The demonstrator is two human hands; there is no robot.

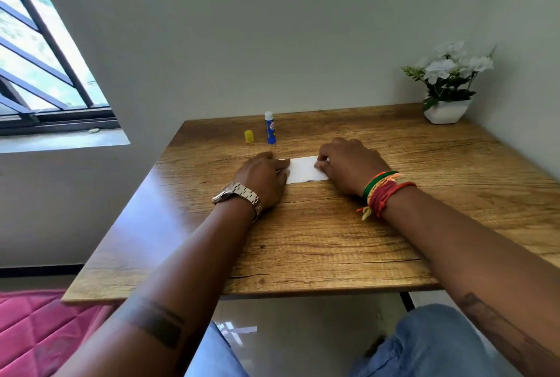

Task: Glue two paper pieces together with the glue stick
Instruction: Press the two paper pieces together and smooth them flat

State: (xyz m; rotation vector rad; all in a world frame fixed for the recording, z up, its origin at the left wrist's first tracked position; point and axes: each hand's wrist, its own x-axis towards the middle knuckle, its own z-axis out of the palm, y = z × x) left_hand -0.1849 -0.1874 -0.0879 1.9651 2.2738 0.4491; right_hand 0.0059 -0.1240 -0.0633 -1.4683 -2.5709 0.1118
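Paper (306, 169) under both hands, grip unclear, glue stick (270, 128) label unreadable

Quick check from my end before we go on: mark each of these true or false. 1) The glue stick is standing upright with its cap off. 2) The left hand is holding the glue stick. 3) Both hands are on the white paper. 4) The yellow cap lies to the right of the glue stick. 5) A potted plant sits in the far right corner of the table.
1) True: the glue stick stands upright, uncapped.
2) False: the left hand rests on the white paper.
3) True: the right hand is on its other end.
4) False: the yellow cap is left of it.
5) True: the potted plant sits there on the table.
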